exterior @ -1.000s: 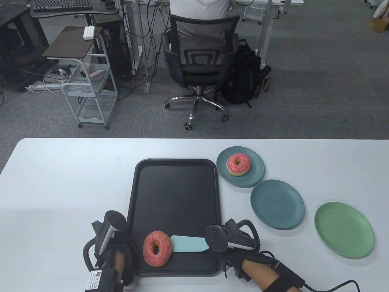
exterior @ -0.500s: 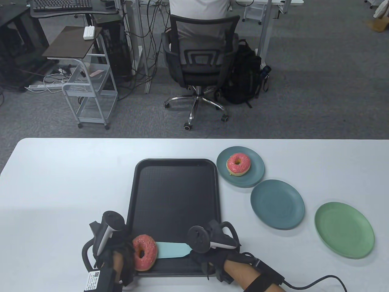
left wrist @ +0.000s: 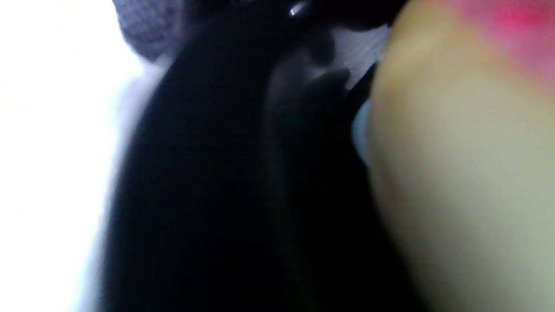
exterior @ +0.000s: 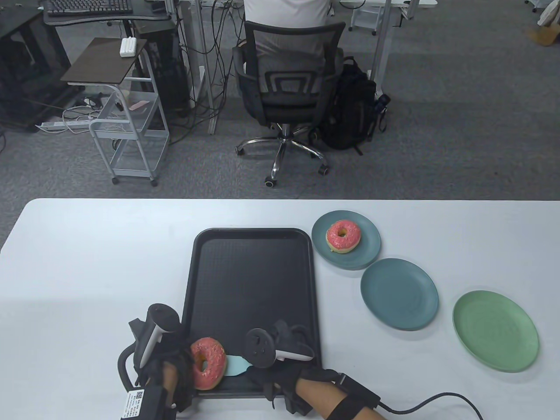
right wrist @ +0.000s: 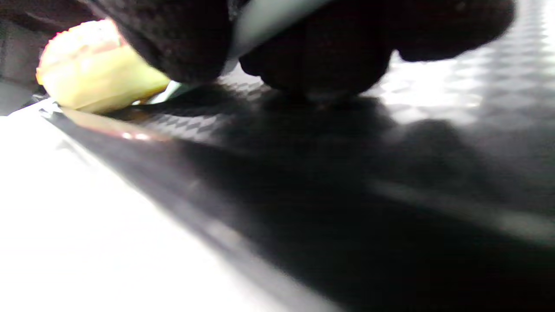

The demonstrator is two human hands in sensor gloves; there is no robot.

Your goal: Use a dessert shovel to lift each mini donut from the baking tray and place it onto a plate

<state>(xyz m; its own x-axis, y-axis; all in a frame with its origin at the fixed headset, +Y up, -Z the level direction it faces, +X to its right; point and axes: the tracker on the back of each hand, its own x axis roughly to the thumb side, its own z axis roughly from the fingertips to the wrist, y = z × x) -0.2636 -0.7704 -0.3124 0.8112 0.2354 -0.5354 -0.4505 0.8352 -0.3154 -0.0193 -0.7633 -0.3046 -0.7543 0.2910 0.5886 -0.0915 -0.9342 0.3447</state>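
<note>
A pink-frosted donut [exterior: 208, 363] stands tilted at the near left corner of the black baking tray [exterior: 253, 280]. It leans against my left hand [exterior: 180, 365], whose gloved fingers [left wrist: 243, 182] lie along its pale side [left wrist: 455, 173]. My right hand [exterior: 264, 372] grips the handle of the light blue dessert shovel [exterior: 236, 366]. The blade lies flat on the tray, and its tip is hidden under the donut. The right wrist view shows the donut [right wrist: 95, 73] just past my curled fingers [right wrist: 182, 39]. A second pink donut [exterior: 343, 236] lies on the far teal plate [exterior: 372, 247].
A bare teal plate [exterior: 399, 293] and a bare green plate [exterior: 495, 331] sit to the right of the tray in a diagonal row. A cable runs from my right wrist across the near table edge. An office chair stands beyond the table.
My right hand has moved left with the shovel. The donut slid left, tipped up against my left hand, and the blade went under it. The left hand stayed put.
</note>
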